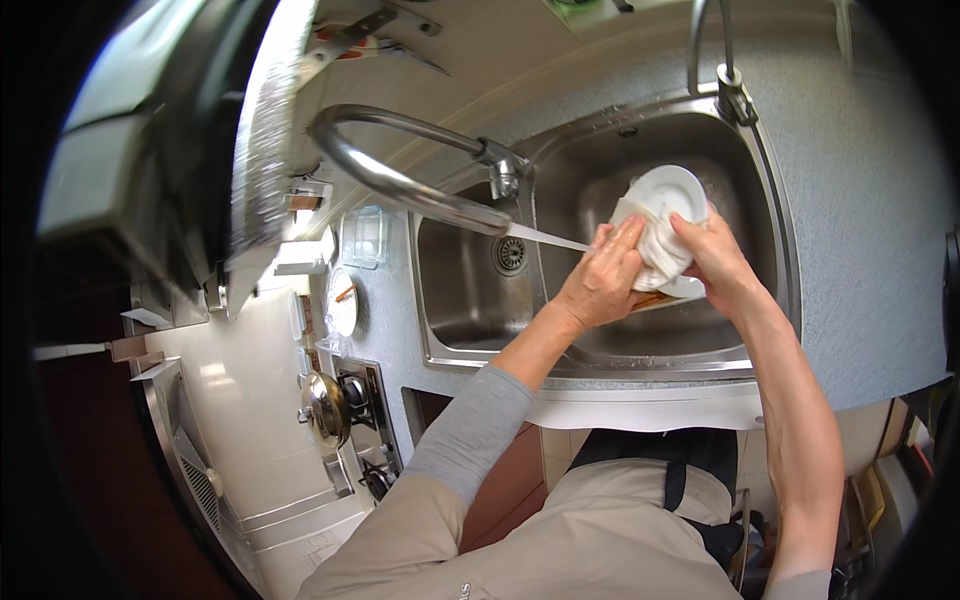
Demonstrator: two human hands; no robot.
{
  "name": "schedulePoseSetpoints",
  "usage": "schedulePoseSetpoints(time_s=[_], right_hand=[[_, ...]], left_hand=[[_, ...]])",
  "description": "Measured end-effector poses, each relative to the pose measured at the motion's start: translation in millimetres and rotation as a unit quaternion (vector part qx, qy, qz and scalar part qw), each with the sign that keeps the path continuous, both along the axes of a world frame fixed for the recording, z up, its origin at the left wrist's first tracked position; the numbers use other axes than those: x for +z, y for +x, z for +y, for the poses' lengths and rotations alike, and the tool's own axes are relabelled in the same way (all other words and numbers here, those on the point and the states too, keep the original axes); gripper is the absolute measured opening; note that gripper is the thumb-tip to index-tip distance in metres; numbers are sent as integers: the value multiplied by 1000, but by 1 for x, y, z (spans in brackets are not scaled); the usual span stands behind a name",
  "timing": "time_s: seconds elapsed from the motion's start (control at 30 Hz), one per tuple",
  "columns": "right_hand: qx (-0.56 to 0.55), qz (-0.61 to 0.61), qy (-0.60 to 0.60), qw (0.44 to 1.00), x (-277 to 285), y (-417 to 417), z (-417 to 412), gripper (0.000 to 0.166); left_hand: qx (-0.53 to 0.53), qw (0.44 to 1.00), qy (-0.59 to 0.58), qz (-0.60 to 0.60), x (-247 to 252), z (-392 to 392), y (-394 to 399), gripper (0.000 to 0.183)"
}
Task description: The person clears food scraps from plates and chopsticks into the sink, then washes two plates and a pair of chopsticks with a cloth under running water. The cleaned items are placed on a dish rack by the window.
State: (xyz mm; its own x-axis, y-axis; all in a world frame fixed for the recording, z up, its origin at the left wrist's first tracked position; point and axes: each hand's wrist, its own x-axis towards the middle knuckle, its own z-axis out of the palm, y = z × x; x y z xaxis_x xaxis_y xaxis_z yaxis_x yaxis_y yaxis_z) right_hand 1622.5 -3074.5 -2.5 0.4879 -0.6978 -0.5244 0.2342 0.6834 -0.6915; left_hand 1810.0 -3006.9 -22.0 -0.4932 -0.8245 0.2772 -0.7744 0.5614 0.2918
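Note:
Over the right basin of a stainless steel sink (pixel 592 352), my right hand (pixel 712 259) grips a small white plate (pixel 671 187) by its right side. My left hand (pixel 604 274) presses a wet white cloth (pixel 660 247) against the plate's face. Water streams from the curved faucet (pixel 420 191) onto the back of my left hand. Beneath both hands, another white dish (pixel 684 288) and some brown sticks, perhaps chopsticks (pixel 649 301), show in part; the rest of them is hidden.
The smaller left basin (pixel 465 300) has a drain strainer (pixel 511 255). A second thin tap (pixel 731 94) rises at the back right. Left of the sink are a glass container (pixel 364 238), a white colander (pixel 343 301) and a gas stove with a lidded pot (pixel 326 409).

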Motion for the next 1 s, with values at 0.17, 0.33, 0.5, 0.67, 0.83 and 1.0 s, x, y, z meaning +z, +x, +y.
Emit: schedulePoseSetpoints(time_s=[0.17, 0.33, 0.5, 0.67, 0.83, 1.0], right_hand=[[-4, 7, -66, 998, -17, 16, 1, 43], [-61, -1, -62, 996, -19, 36, 2, 37], [8, -19, 43, 999, -11, 42, 7, 34], [-31, -137, 149, 979, -35, 37, 8, 31], [-162, -19, 33, 986, -47, 90, 49, 28], [4, -51, 57, 997, -20, 37, 12, 26]], left_hand=[[17, 997, 52, 52, -1, 1, 3, 61], [2, 998, 9, 66, -11, -2, 18, 80], [13, 999, -30, -3, 14, 24, 29, 43], [10, 997, -66, -35, 25, 23, 52, 27], [87, 993, -60, 46, 25, 32, 24, 11], [27, 996, -78, 20, 19, 27, 53, 13]])
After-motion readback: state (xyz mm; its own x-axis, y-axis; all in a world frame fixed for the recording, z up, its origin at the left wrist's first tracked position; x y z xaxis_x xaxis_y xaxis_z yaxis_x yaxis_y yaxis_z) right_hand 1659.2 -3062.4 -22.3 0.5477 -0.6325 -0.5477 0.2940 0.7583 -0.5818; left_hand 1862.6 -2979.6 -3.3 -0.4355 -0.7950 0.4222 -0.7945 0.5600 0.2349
